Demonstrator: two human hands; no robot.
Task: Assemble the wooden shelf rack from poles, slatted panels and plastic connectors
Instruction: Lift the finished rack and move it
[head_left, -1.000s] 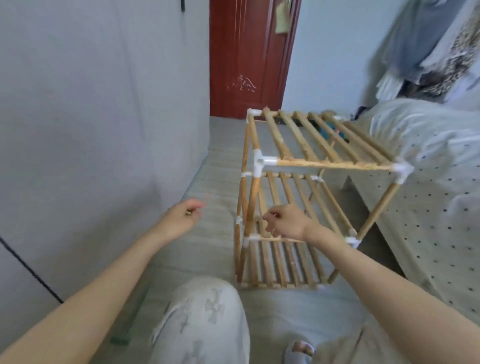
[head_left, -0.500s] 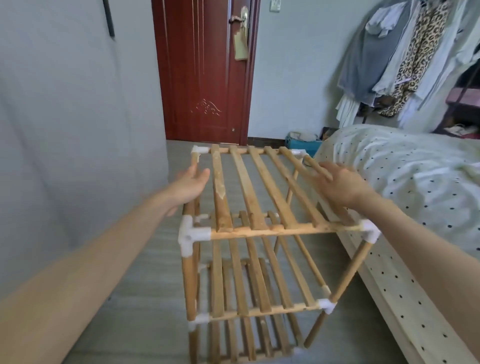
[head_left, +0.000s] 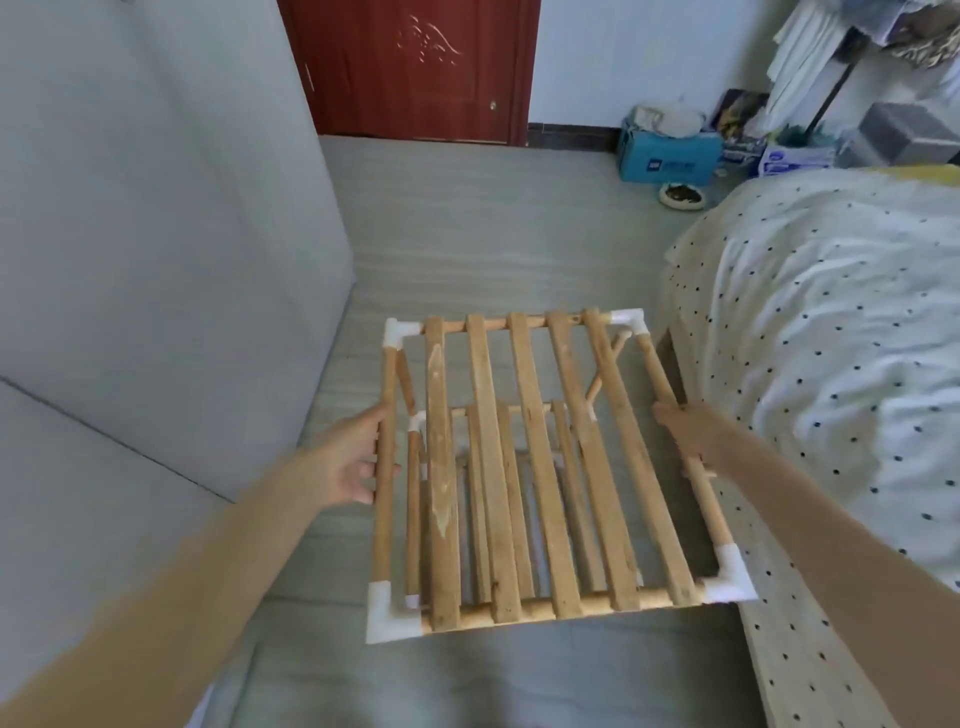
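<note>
I look down on the wooden shelf rack (head_left: 530, 467), which stands upright on the floor. Its top slatted panel has a white plastic connector (head_left: 389, 616) at each corner. A lower slatted shelf (head_left: 485, 441) shows through the gaps. My left hand (head_left: 348, 462) holds the left top pole (head_left: 383, 530) about midway, fingers wrapped round it. My right hand (head_left: 691, 431) grips the right top pole (head_left: 657, 364) from the outside. The rack's legs and lowest shelf are mostly hidden under the top panel.
A grey wall (head_left: 156, 260) runs close along the left. A bed with a dotted sheet (head_left: 831, 364) presses against the rack's right side. Farther off are a red door (head_left: 415, 67), a blue box (head_left: 667, 156) and a bowl (head_left: 681, 195) on the grey floor.
My view has risen to above the rack. My hands moved from the lower shelf up to the top frame and closed round the two side poles.
</note>
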